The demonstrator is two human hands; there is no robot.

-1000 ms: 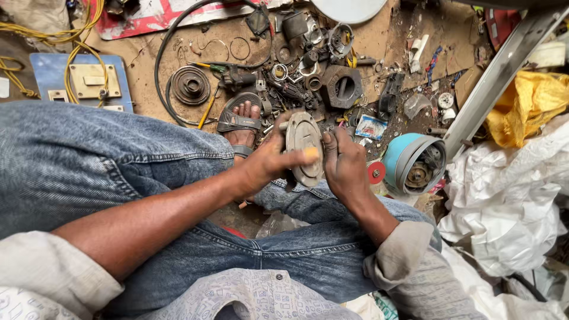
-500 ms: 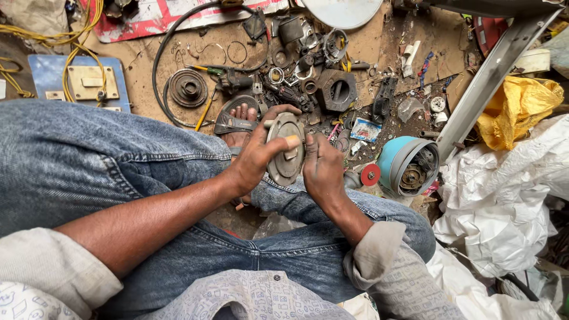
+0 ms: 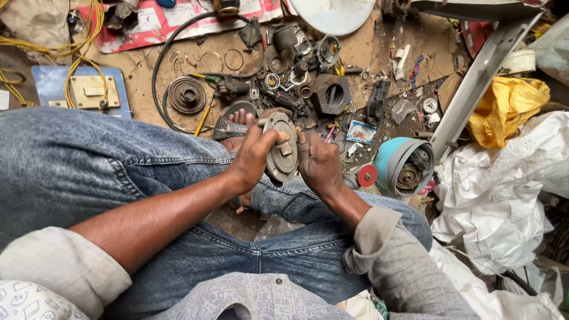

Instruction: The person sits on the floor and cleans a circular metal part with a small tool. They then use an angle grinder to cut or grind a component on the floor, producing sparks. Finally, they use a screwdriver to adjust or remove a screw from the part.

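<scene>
Held item: round grey metal cover plate [image 3: 282, 148], disc-shaped with a raised block at its centre, upright between both hands above the person's knees and sandalled foot [image 3: 236, 121]. Its lower edge and back face are hidden by the hands.

Left hand [image 3: 253, 159]: fingers curled tight round the disc's left rim, thumb laid across the face. A thin object seems pinched along the fingers; too small to identify.

Right hand [image 3: 318, 163]: fingers folded close against the disc's right rim, tips hidden behind the knuckles, so the exact hold cannot be made out.

Foreground: denim-clad legs [image 3: 89, 172] and rolled pale sleeves fill the lower frame and block the floor beneath.

Surroundings, on the dusty floor:
- turquoise motor housing [image 3: 404, 166] on its side, open end showing, just right of the hands; a small red disc [image 3: 367, 176] beside it.
- dark metal housing block [image 3: 332, 95] beyond the disc, amid rings, springs and small parts too cluttered to sort.
- grooved pulley wheel [image 3: 186, 95] inside a loop of black cable [image 3: 159, 65].
- blue board carrying a beige switch plate [image 3: 89, 90], yellow wires [image 3: 77, 41] over it.
- long metal bar [image 3: 483, 77], leaning diagonally, top cut off.
- yellow cloth [image 3: 504, 109] and white plastic sacks [image 3: 504, 201] at right, partly out of frame.
</scene>
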